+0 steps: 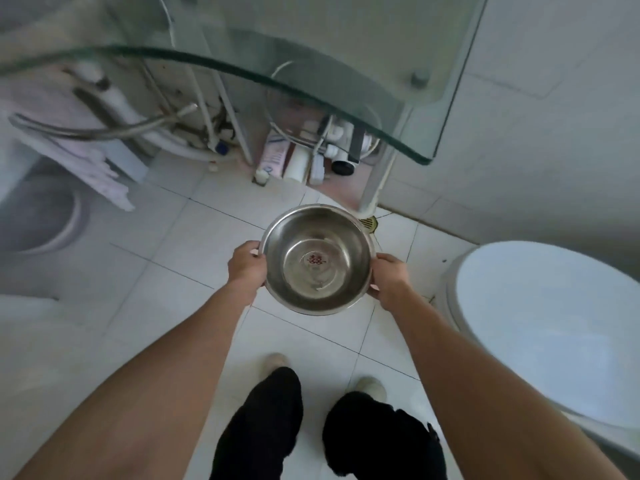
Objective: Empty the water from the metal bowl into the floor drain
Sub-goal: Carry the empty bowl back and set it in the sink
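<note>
I hold a round metal bowl (317, 259) level over the white tiled floor, in the middle of the head view. A red mark shows at its bottom through a shallow layer of water. My left hand (246, 263) grips the left rim and my right hand (389, 278) grips the right rim. The brass floor drain (370, 224) lies just beyond the bowl's far right edge, partly hidden by the rim.
A glass counter (311, 88) with pipes and bottles (294, 161) beneath it stands ahead. A white toilet (547, 317) is at the right, a washing machine (38, 216) with a cloth at the left. My feet stand on the tiles below the bowl.
</note>
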